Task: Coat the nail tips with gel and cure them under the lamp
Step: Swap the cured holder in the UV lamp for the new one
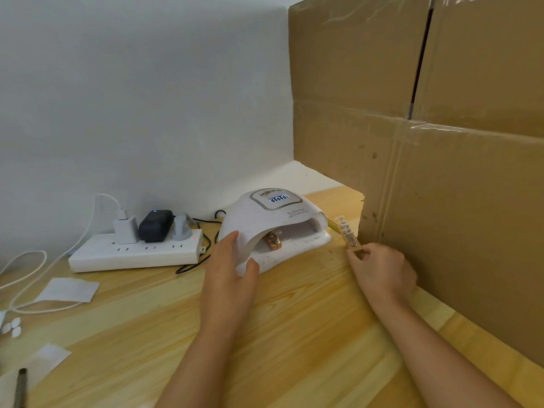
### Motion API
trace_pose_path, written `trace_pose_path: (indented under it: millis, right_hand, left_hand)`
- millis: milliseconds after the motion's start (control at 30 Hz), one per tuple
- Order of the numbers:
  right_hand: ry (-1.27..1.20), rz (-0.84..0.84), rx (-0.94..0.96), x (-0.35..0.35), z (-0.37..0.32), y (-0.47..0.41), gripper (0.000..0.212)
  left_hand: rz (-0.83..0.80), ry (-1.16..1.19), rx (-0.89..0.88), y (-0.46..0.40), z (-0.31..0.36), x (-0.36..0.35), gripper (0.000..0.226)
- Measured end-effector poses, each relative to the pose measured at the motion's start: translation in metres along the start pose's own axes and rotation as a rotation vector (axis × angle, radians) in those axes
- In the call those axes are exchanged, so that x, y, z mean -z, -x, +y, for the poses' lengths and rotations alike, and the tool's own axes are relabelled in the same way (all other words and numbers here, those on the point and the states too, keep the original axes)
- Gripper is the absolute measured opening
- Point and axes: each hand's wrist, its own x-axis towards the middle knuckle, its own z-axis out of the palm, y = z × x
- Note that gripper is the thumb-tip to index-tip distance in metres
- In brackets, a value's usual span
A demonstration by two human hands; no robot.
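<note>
A white curing lamp (273, 219) stands on the wooden table (294, 334), its display lit. Inside its opening sits a small gold stand with nail tips (274, 240). My left hand (229, 266) grips the lamp's front left edge, fingers on the hood and thumb on the base. To the right of the lamp, my right hand (379, 269) pinches the near end of a gold holder strip with several clear nail tips (347, 234). The strip lies beside the lamp, close to the cardboard.
A large cardboard box (441, 142) walls off the right side. A white power strip (135, 254) with plugs and cables lies left of the lamp by the wall. White paper pieces (70, 290), small white tips (11, 326) and a dark tool (20, 387) lie at the left.
</note>
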Motion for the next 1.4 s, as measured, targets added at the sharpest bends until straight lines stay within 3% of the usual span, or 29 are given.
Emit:
trace_pose_path:
  millis: [233,400,667,1067,1233,1400]
  right_hand:
    - [0.190,-0.148,-0.036,-0.013,-0.011,-0.020,0.034]
    - [0.142,-0.174,-0.067,-0.021,-0.020,-0.026,0.036]
    - [-0.051,-0.147,0.050,-0.025,-0.017,-0.025,0.032]
    - [0.077,-0.246,0.117,-0.027,-0.023,-0.025,0.050]
    - [-0.191,-0.067,0.163,-0.017,-0.025,-0.017,0.038]
    - [-0.475,0.065,0.404,0.003,-0.047,-0.017,0.036]
  left_hand:
    - [0.003,-0.014,-0.002,-0.001,0.000,-0.001,0.049]
    - [0.010,-0.025,-0.026,-0.001,-0.001,-0.001,0.047]
    - [0.022,0.007,-0.007,-0.003,-0.003,-0.002,0.044]
    - [0.003,0.030,0.015,-0.003,-0.005,-0.001,0.045]
    - [0.008,0.029,0.029,-0.004,-0.004,-0.001,0.046]
    - [0.010,0.019,0.032,-0.004,-0.004,-0.001,0.045]
